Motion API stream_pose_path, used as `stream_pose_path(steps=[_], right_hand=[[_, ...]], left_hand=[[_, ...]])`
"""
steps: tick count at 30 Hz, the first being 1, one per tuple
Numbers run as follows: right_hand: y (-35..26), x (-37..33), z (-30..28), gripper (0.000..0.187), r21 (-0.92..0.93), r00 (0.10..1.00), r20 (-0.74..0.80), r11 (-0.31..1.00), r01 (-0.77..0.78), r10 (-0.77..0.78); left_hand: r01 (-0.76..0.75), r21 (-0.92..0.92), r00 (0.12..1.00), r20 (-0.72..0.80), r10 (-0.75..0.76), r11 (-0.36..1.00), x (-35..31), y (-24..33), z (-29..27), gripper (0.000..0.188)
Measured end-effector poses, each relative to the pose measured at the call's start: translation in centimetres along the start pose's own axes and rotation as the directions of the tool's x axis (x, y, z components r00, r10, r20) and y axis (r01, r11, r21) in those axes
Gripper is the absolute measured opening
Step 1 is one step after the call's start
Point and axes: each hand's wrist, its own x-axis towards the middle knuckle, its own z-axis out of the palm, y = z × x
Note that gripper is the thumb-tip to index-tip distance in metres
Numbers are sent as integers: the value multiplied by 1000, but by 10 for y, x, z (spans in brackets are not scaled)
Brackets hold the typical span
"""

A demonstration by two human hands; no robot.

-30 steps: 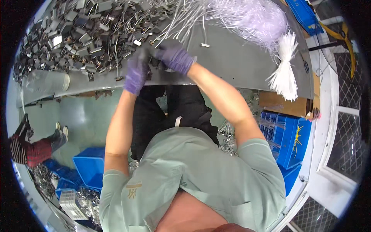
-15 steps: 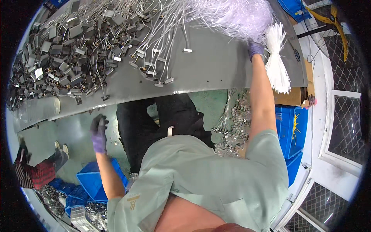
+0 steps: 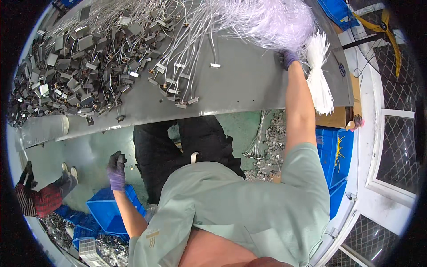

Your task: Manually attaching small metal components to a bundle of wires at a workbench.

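My right hand (image 3: 288,58), in a purple glove with dark fingertips, reaches over the grey table. It is at the near edge of a heap of thin, glossy, purple-tinted strands (image 3: 275,22). Its fingers look curled and are partly hidden, so what they grip cannot be made out. Just right of it lies a bundle of white strips (image 3: 318,73), narrow in the middle and fanned out at both ends. My left hand (image 3: 116,171), gloved the same way, hangs in front of the table edge, away from the tabletop. Its fingers are curled in, with nothing visible in them.
Many grey connectors on thin cables (image 3: 75,71) cover the table's (image 3: 240,80) left side. Blue bins (image 3: 104,209) stand at lower left and a blue crate (image 3: 327,149) at right, beside a cardboard box (image 3: 333,116). Another person's checked sleeve (image 3: 46,198) shows at far left.
My right hand has shifted slightly left and nearer along the strand heap. My left hand has lowered a little, and its fingers have curled in. The whole view has shifted slightly.
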Motion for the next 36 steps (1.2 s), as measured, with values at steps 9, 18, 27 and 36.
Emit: stream_pose_path(steps=[9, 18, 27, 36], right_hand=[[19, -103, 0, 13, -292, 968, 236, 943, 159, -90], [55, -329, 141, 18, -177, 427, 723, 452, 874, -543], [62, -403, 224, 24, -199, 295, 936, 405, 893, -191], [49, -401, 263, 26, -151, 376, 900, 650, 744, -221]], left_hand=[[-40, -17, 997, 64, 41, 999, 6, 2, 10, 36], [-365, -64, 865, 345, 364, 929, 14, 88, 106, 28], [-88, -280, 801, 550, 235, 956, 17, 114, 177, 31], [-234, -239, 866, 389, 314, 942, 23, 133, 136, 41]])
